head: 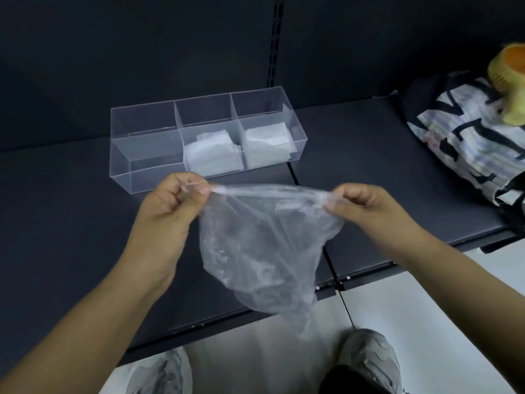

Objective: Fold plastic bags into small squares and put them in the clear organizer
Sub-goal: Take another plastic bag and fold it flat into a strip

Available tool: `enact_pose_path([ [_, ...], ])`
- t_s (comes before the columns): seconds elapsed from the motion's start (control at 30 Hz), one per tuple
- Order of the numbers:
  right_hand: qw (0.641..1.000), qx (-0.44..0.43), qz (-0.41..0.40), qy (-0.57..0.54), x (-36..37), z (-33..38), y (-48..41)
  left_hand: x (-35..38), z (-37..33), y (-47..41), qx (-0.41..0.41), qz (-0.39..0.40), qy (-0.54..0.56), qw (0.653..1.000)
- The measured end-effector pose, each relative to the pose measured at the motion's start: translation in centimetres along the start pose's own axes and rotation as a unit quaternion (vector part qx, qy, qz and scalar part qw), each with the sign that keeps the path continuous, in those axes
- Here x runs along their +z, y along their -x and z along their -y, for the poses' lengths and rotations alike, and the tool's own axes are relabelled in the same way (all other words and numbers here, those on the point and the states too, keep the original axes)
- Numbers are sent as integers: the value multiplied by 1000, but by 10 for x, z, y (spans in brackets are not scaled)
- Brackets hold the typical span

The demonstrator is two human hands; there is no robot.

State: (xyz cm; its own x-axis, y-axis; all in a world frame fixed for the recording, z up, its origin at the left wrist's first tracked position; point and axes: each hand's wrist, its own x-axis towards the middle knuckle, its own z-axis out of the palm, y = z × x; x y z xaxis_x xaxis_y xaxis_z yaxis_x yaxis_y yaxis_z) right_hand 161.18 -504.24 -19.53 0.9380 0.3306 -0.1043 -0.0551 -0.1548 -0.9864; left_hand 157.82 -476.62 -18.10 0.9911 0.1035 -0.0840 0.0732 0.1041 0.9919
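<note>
Shoes [368,359] stand on pale floor [241,365]. Left hand [170,204] and right hand [365,203], apart, each pinch a top corner of the bag [261,251], which hangs crumpled over the shelf [71,223]. Behind, the organizer [142,120] holds folded bags [213,156] in 2 compartments, middle and right.

At frame centre, the left hand [173,199] and right hand [356,201] pinch the top edge of a clear plastic bag [264,245] hanging below the 3-compartment clear organizer [147,177], whose 2 right compartments hold folded bags [213,153].
</note>
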Motion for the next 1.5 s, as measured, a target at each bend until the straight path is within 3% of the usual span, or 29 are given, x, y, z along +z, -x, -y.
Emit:
enact_pose_path([
  [0.17,992,1,-84,-96,-6,7,0,-5,6,6,-22,-7,1,1000],
  [0.23,989,25,-69,-126,-5,12,1,-2,8,7,-29,-18,2,999],
  [0.37,997,67,12,-25,2,13,5,-1,12,9,-59,-37,-1,998],
  [0.47,995,82,-32,-39,1,12,5,-6,15,12,-83,-53,-10,995],
  [0.57,990,89,-101,-49,0,17,4,-13,18,13,-125,-56,-73,988],
  [0.67,993,77,-93,12,9,27,2,-18,11,10,-106,-73,-203,971],
  [0.77,998,59,-24,29,27,41,-2,-1,-9,-2,-38,2,-228,973],
  [0.87,997,35,50,38,43,48,-7,28,-16,-14,-45,130,-224,965],
  [0.9,997,33,64,42,44,48,-8,34,-15,-18,-56,137,-200,969],
  [1.0,993,51,73,75,27,43,-9,25,-1,-32,-79,3,-136,988],
  [1.1,987,88,18,134,-9,25,-9,-12,18,-41,-102,-133,-131,977],
  [1.2,976,113,-103,154,-43,1,-11,-40,37,-42,-146,-181,-152,961],
  [1.27,975,114,-131,138,-51,-8,-10,-47,47,-41,-162,-193,-157,955],
  [1.37,988,89,-69,103,-37,-14,-3,-51,56,-38,-169,-202,-163,951],
  [1.5,985,96,22,142,-12,-20,-7,-52,60,-37,-175,-199,-161,951],
])
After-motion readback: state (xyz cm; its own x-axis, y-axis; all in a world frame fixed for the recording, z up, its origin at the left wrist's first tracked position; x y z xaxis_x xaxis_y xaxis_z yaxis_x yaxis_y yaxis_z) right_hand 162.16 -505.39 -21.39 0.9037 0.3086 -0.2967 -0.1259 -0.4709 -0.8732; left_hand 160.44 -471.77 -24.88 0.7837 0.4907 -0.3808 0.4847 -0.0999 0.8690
